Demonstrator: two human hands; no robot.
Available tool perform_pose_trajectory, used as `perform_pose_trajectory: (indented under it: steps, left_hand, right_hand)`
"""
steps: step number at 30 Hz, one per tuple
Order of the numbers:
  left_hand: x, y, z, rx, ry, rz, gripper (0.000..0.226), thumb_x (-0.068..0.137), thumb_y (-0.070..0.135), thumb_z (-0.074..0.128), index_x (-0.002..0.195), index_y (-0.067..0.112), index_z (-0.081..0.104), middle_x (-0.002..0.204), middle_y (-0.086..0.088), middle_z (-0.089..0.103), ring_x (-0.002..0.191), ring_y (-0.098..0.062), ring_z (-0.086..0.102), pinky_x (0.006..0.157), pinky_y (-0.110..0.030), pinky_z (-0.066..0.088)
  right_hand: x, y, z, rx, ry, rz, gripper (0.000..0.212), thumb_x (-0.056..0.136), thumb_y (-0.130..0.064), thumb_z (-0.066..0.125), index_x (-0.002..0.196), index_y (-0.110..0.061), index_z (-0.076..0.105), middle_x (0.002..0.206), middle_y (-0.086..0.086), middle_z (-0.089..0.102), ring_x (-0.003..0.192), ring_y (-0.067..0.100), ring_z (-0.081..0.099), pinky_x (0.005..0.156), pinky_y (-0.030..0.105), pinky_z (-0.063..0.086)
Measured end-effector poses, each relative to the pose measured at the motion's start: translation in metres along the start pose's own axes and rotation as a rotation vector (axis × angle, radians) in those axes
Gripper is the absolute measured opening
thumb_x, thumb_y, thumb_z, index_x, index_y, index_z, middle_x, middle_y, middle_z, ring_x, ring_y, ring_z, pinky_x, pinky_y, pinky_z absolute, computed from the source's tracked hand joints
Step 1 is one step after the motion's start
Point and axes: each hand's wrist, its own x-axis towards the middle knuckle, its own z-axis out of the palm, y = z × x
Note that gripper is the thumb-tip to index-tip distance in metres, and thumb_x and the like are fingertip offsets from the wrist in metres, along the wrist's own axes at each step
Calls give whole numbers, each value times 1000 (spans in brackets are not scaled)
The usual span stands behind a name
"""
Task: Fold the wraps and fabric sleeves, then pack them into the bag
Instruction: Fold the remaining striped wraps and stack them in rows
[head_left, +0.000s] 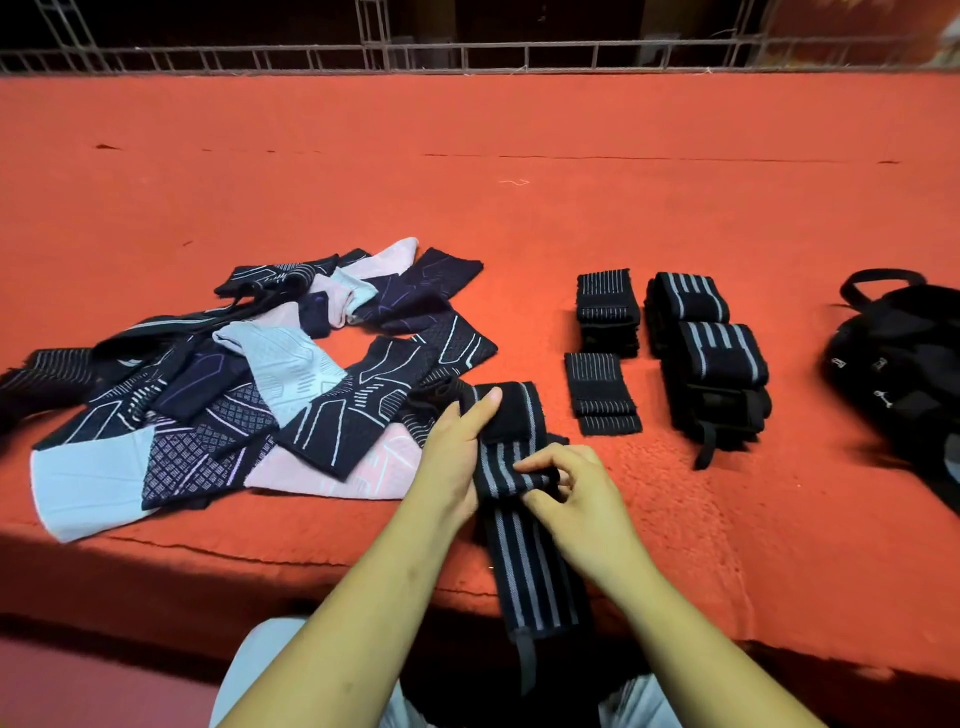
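A long black wrap with grey stripes (524, 566) lies across the front edge of the red surface, its tail hanging over the edge. My left hand (457, 447) holds its upper part, thumb on the black top end. My right hand (566, 499) pinches a fold in its middle. A loose heap of patterned black, pink and light-blue fabric sleeves (270, 384) lies to the left. Folded wraps sit to the right: a thin-striped stack (607, 312), a second one (601, 395), and thick-striped ones (711, 353). The black bag (898, 374) rests at the far right.
The red cloth-covered surface (519, 182) stretches far back to a metal railing (467, 54). Its front edge (260, 558) drops off close to my knees. A dark striped wrap (47, 371) lies at the heap's left end.
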Motion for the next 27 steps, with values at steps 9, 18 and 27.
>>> perform_pose_trajectory:
  steps: [9,18,27]
  left_hand:
    - [-5,-3,-3,191,-80,220,14,100,15,54,111,13,62,109,-7,71,104,-22,65,106,-51,46]
    - [-7,-8,-3,386,-171,101,59,80,62,66,121,19,63,123,-6,69,121,-24,62,110,-55,40]
    - [-9,-8,-2,238,-144,-95,29,101,25,53,109,0,67,113,-22,69,97,-27,69,94,-43,51]
  right_hand:
    - [21,-11,-1,338,62,214,26,98,-28,56,118,-14,49,84,-4,59,77,7,58,78,28,46]
    - [37,-21,-8,358,243,41,8,96,-16,58,89,-19,56,77,5,65,67,6,60,69,33,50]
    - [42,-20,-27,448,110,-57,31,91,3,57,112,-18,64,114,1,71,111,13,64,101,32,47]
